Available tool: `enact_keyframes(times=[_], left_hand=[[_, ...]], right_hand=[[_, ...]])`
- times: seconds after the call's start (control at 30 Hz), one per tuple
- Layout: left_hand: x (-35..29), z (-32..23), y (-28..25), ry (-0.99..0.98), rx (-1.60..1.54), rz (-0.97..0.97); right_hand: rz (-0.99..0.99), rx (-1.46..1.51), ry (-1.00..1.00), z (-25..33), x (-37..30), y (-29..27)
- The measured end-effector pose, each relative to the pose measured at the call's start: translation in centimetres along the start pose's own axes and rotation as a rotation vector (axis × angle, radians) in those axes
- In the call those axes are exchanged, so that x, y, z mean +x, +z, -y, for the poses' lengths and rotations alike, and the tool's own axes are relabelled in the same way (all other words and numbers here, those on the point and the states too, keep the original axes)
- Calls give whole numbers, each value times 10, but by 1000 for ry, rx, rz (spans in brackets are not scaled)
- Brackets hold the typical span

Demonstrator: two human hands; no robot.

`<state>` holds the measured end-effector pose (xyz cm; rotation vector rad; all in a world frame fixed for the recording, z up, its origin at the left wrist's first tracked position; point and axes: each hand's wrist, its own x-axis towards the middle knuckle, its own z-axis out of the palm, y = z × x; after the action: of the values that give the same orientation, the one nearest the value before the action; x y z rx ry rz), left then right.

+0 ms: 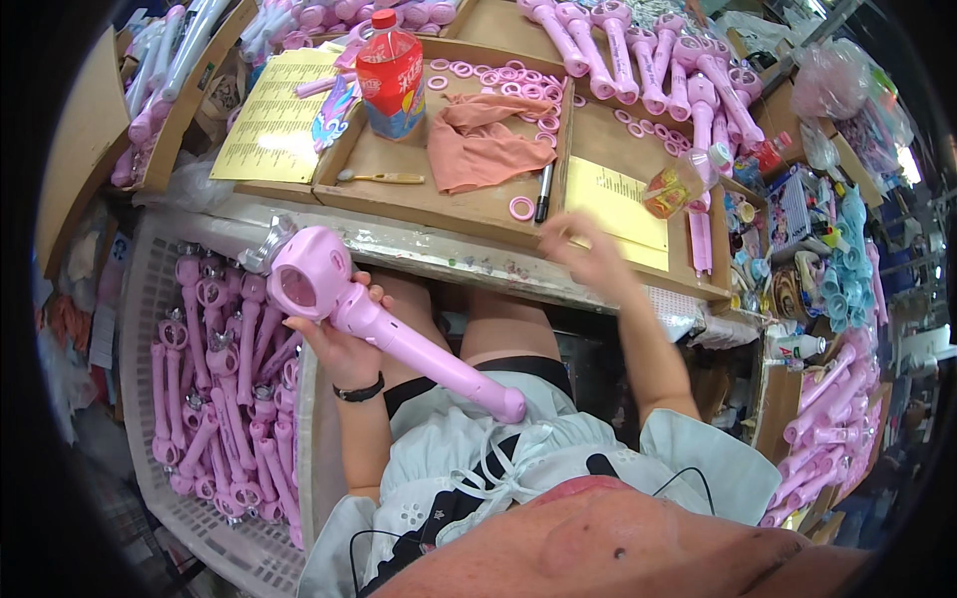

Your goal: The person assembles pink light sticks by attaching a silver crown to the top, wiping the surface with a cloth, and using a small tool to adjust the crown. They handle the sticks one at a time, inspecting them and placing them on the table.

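Observation:
My left hand [339,349] is wrapped round a pink toy wand [424,357] just below its round, windowed head. A silvery crown-like top sits at the wand's upper left end, and its handle slants down to the right over my lap. My right hand [590,261] is raised over the front edge of the workbench [399,239], smeared by motion. Close to it, a black marker pen [543,194] lies in a shallow cardboard tray [399,207]. Whether those fingers hold anything is not visible. A pink ring [521,207] lies beside the pen.
A grey plastic basket [239,548] of similar wands [229,379] stands at my left. The tray holds an orange cloth [488,149], a toothbrush [384,178] and a red-labelled bottle [391,85]. Rightward lie yellow sheets [613,204], a drink bottle [673,189] and more wand parts [653,60].

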<state>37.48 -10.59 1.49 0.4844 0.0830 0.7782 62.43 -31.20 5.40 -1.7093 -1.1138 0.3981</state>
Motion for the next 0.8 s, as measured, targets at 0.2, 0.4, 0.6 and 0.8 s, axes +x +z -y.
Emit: enact_keyframes(times=[0.2,0.4,0.6,0.8], left_hand=[[-16,-7,5,73,83,22],[-21,-11,2,72,54,54],[-19,-5,1,65,85,-1],[-14,1,-2,31,40,26]], right_hand=[[-36,-528,229,-110,72,-107],[-76,-758,250,-151,72,-102],[-304,-786,38,-153,58,-83],[-354,-835,-72,-147,55,-80]])
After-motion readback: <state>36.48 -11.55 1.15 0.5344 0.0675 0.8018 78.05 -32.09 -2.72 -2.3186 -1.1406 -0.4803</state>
